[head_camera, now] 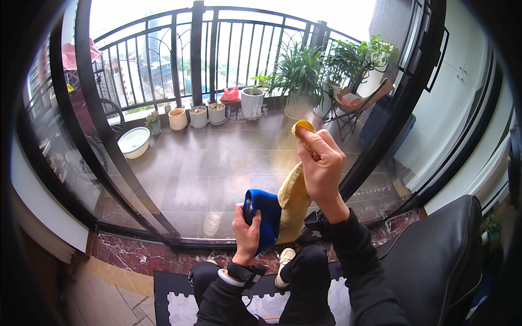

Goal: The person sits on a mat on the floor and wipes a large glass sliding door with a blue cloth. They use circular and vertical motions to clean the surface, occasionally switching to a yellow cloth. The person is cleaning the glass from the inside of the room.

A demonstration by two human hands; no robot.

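Note:
A leather-like work glove with a blue cuff (267,220) and a yellow hand part (294,203) hangs between my hands in front of the glass door. My left hand (247,232) grips the open edge of the blue cuff, thumb on the outer side, with something dark showing at the opening. Higher up and to the right, my right hand (324,163) pinches a yellow end of the glove, which folds over the fingertips. Both wrists wear black straps with small devices.
Glass door panels with a dark frame (134,199) stand ahead. Beyond are a railing, potted plants (299,69), a white basin (134,142) and a folding chair (359,98). A black leather-like chair (432,252) is at my right, above a dark-edged mat (161,301).

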